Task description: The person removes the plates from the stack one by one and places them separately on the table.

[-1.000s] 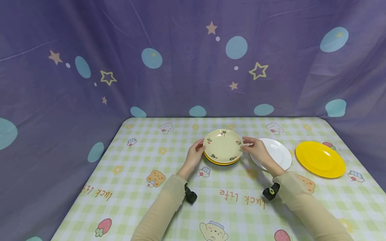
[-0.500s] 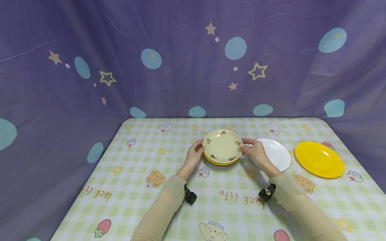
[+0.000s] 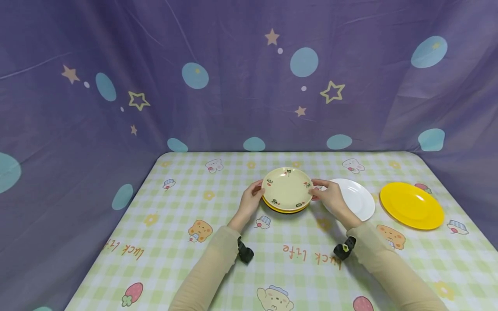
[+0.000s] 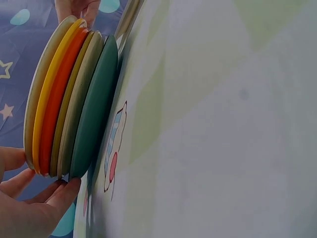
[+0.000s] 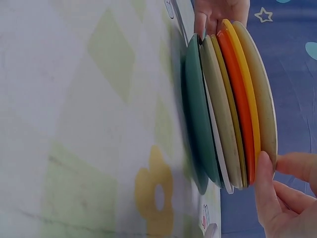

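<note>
A stack of several plates stands mid-table, topped by a cream plate [image 3: 287,190] with small printed pictures round its rim. The right wrist view shows its layers edge-on: yellow [image 5: 250,94] and orange [image 5: 238,99] plates under the cream one, then mustard and beige, a thin white edge, and a dark green plate [image 5: 200,114] at the bottom. My left hand [image 3: 251,199] holds the stack's left side, its digits spread from the top rim down to the green plate. On the opposite side my right hand [image 3: 330,196] pinches the cream plate's rim between thumb and finger.
Right of the stack lies a white plate [image 3: 355,201], partly behind my right hand and wrist. Farther right is a larger yellow plate [image 3: 411,206]. A green-checked cloth [image 3: 186,276] covers the table, and a purple curtain [image 3: 233,116] hangs behind and at the left.
My right hand and forearm have shifted slightly left and in against the stack over the last second. My left hand and the plates look the same.
</note>
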`<control>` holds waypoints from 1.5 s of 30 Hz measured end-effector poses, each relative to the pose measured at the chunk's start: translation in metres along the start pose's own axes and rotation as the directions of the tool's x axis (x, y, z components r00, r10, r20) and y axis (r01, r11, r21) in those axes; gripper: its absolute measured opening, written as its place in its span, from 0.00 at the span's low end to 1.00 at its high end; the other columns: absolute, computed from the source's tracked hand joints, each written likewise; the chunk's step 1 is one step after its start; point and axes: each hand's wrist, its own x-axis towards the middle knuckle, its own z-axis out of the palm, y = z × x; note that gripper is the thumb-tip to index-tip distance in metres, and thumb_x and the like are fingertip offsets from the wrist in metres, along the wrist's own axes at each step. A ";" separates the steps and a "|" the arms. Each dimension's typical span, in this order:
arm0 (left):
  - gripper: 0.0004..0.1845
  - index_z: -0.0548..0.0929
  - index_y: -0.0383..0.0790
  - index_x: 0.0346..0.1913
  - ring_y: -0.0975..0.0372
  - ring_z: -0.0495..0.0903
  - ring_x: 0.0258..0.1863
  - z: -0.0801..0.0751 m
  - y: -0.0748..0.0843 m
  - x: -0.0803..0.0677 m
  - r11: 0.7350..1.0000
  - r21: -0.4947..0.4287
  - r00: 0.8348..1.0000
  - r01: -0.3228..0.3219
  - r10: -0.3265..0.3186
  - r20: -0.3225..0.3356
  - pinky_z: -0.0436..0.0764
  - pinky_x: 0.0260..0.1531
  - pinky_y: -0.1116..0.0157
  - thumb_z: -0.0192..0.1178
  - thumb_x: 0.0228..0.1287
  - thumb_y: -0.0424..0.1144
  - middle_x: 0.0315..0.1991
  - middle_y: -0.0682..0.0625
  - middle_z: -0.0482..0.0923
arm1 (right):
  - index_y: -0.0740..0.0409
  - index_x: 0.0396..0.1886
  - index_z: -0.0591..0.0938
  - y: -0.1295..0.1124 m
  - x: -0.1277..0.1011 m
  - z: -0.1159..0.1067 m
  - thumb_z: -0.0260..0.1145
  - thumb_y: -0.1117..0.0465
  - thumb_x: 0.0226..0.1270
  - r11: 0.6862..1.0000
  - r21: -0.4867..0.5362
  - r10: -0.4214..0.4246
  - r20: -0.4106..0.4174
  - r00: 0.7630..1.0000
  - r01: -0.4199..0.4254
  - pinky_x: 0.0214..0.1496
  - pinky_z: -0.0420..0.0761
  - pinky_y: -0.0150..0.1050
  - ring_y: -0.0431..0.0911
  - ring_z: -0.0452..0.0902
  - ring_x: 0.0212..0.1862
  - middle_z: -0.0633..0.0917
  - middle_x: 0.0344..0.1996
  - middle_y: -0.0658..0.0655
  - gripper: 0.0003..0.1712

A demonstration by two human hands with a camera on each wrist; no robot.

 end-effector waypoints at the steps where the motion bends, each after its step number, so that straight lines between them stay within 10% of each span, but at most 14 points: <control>1: 0.20 0.69 0.40 0.59 0.55 0.71 0.52 0.000 0.000 0.000 1.000 -0.001 1.000 0.001 -0.001 0.000 0.73 0.50 0.65 0.50 0.64 0.35 0.53 0.43 0.71 | 0.73 0.53 0.71 0.001 0.000 0.000 0.60 0.70 0.55 1.000 0.008 0.001 -0.001 1.000 -0.001 0.34 0.81 0.39 0.52 0.81 0.27 0.77 0.42 0.73 0.24; 29: 0.19 0.70 0.37 0.58 0.55 0.69 0.54 -0.001 -0.001 0.000 1.000 0.010 1.000 0.021 -0.021 -0.007 0.73 0.51 0.65 0.47 0.64 0.31 0.55 0.41 0.70 | 0.78 0.56 0.65 -0.004 -0.006 -0.002 0.53 0.74 0.58 0.961 0.267 0.072 0.028 0.997 -0.077 0.34 0.81 0.31 0.37 0.78 0.24 0.69 0.50 0.74 0.25; 45: 0.19 0.69 0.38 0.58 0.55 0.70 0.53 0.000 -0.002 0.001 1.000 0.012 1.000 0.027 -0.027 -0.002 0.73 0.50 0.64 0.48 0.64 0.31 0.54 0.41 0.70 | 0.74 0.58 0.65 -0.012 -0.012 -0.017 0.54 0.72 0.60 0.992 0.117 0.040 0.041 0.998 -0.045 0.36 0.81 0.32 0.35 0.78 0.24 0.69 0.53 0.75 0.24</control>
